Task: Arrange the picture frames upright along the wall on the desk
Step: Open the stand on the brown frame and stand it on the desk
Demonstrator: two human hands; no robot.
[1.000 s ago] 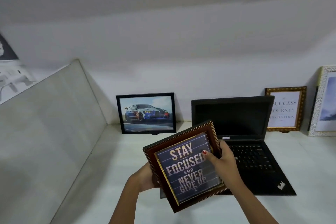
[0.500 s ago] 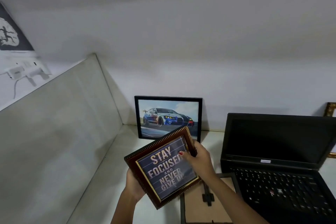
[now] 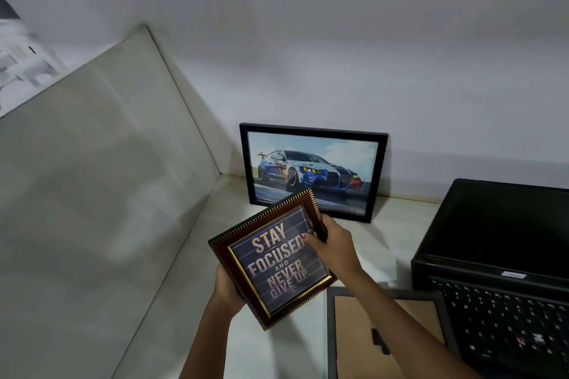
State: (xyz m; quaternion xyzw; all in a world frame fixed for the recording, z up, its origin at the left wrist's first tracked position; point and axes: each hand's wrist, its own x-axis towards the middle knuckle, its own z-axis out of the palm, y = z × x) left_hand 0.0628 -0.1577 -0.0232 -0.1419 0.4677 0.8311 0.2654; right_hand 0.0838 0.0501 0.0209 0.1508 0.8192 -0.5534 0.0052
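I hold a brown, gold-trimmed frame point(image 3: 271, 264) reading "STAY FOCUSED AND NEVER GIVE UP" tilted above the desk. My left hand point(image 3: 226, 289) grips its lower left edge from behind. My right hand point(image 3: 334, 248) grips its right edge, thumb on the glass. A black frame with a car picture point(image 3: 312, 171) stands upright against the back wall just beyond it. A grey frame point(image 3: 385, 335) lies face down on the desk under my right forearm, its brown backing and stand showing.
An open black laptop point(image 3: 505, 261) fills the right side of the white desk point(image 3: 191, 286). A pale side panel point(image 3: 101, 194) walls off the left. The white back wall point(image 3: 338, 71) runs behind the car frame.
My view has swung left and closer; the two frames at the far right have left view. The brown frame has moved left toward the car picture, and the face-down grey frame has come into sight.
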